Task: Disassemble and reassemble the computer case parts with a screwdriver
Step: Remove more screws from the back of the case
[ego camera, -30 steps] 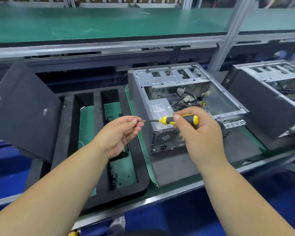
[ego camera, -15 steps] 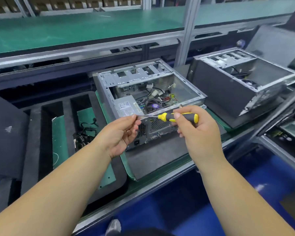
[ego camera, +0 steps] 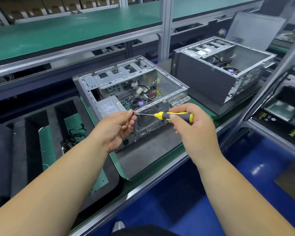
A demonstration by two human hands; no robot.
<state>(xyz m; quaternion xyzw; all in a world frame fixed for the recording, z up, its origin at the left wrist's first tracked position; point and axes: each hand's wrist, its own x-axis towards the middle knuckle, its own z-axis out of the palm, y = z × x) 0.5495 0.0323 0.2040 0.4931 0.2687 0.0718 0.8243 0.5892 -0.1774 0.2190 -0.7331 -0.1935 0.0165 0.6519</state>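
Right hand: fingers curled round the yellow and black handle of the screwdriver, held level, tip to the left.
Left hand: thumb and fingers pinch a small dark thing at the tip of the screwdriver; too small to tell what it is.
Case: open on top, it lies on a grey mat on the table, behind both hands.
Second case: also open, to the right of the first one.
Tray: black foam, left of the mat, cables in one compartment.
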